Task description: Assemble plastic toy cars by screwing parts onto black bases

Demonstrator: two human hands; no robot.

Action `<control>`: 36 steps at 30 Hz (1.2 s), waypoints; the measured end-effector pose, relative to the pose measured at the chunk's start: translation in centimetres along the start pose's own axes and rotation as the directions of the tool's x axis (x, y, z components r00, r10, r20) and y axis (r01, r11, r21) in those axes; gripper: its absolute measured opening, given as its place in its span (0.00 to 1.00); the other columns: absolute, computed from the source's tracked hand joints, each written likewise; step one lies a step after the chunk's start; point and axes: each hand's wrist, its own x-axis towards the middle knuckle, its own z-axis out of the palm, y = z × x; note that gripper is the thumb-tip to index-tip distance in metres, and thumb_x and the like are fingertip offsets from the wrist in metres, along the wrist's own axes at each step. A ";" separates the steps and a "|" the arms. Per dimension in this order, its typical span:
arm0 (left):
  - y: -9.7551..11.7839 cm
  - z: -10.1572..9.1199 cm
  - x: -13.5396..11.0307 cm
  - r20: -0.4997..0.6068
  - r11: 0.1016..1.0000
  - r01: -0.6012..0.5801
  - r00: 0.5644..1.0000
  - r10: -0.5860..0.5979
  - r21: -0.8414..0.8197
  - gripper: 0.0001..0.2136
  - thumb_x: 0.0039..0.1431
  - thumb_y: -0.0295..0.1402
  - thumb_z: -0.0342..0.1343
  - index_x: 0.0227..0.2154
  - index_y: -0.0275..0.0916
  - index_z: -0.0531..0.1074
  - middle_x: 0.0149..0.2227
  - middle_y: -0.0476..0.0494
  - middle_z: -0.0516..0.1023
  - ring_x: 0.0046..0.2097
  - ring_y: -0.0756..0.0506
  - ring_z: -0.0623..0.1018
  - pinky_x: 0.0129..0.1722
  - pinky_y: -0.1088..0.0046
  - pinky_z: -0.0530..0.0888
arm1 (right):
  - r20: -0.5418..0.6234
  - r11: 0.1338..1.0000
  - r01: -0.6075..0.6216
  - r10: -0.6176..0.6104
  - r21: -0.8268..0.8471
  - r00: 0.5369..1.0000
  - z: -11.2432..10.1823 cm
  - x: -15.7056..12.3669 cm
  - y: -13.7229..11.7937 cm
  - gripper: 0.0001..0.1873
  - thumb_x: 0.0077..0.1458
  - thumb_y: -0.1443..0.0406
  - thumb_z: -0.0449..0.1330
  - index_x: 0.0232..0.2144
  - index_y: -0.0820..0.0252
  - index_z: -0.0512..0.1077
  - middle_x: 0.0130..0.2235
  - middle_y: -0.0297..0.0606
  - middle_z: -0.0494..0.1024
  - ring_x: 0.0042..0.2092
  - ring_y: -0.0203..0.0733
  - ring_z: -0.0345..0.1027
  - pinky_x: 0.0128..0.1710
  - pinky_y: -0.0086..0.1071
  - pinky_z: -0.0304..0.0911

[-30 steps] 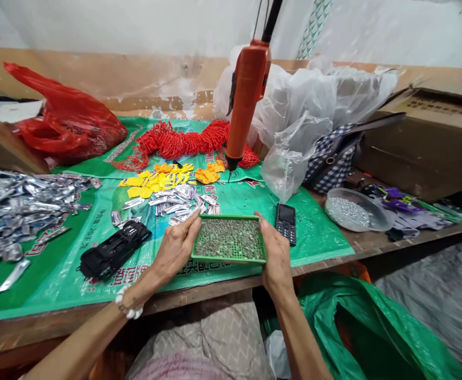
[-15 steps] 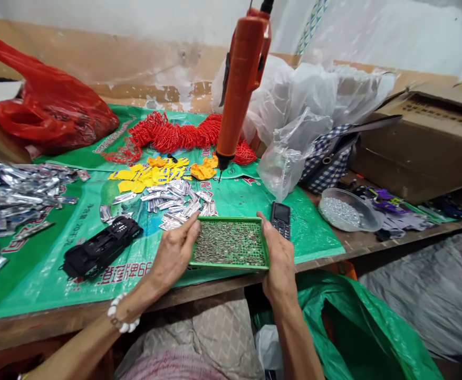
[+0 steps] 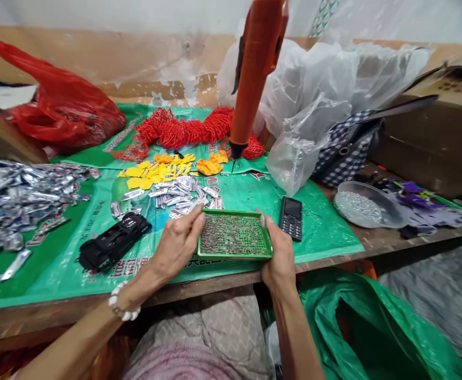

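My left hand (image 3: 179,240) grips the left end of a shallow green tray (image 3: 236,257), thumb on the rim. My right hand (image 3: 280,253) is closed on its right end. Many small metal screws (image 3: 225,233) lie in the tray, thickest at the left, and its green perforated floor shows at the right. A black plastic toy car chassis (image 3: 114,241) lies left of my left hand. Beside my right hand is a black keypad phone (image 3: 291,217). Above and behind the tray hangs an orange electric screwdriver (image 3: 257,74), bit down.
Silver packets (image 3: 25,200) heap at the left, with more packets (image 3: 183,194) and yellow pieces (image 3: 157,171) behind the tray. Farther back lie red netting (image 3: 191,131), a red bag (image 3: 67,108) and clear plastic bags (image 3: 314,84). A bowl of small metal parts (image 3: 367,206) stands right.
The screws have shifted toward the tray's left end, baring more floor at the right. The tray's tilt has changed slightly in both hands. The camera view has turned a little left.
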 end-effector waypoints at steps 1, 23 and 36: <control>-0.1 -0.1 0.3 0.004 1.000 0.004 1.000 -0.004 0.007 0.28 0.62 0.45 0.43 0.53 0.32 0.77 0.26 0.47 0.79 0.25 0.47 0.71 0.32 0.71 0.70 | 0.005 1.000 -0.001 0.001 0.004 1.000 0.2 0.3 0.1 0.28 0.49 0.47 0.65 0.44 0.60 0.80 0.52 0.41 0.80 0.60 0.51 0.68 0.67 0.48 0.54; -1.0 0.3 0.4 -0.032 0.997 0.069 0.997 -0.071 -0.037 0.24 0.63 0.47 0.45 0.43 0.35 0.81 0.20 0.50 0.71 0.26 0.46 0.69 0.29 0.71 0.68 | -0.015 0.997 -0.070 0.070 0.026 0.997 0.7 0.1 0.2 0.27 0.51 0.47 0.63 0.45 0.60 0.80 0.49 0.40 0.82 0.58 0.52 0.70 0.63 0.49 0.60; -2.0 1.5 -0.7 0.036 0.963 0.190 0.982 -0.187 -0.192 0.26 0.62 0.50 0.47 0.48 0.35 0.79 0.30 0.45 0.80 0.38 0.40 0.77 0.42 0.64 0.74 | 0.059 0.997 -0.071 0.069 0.029 0.996 0.6 -1.6 -0.7 0.33 0.58 0.41 0.54 0.58 0.49 0.71 0.62 0.33 0.71 0.66 0.47 0.59 0.66 0.47 0.55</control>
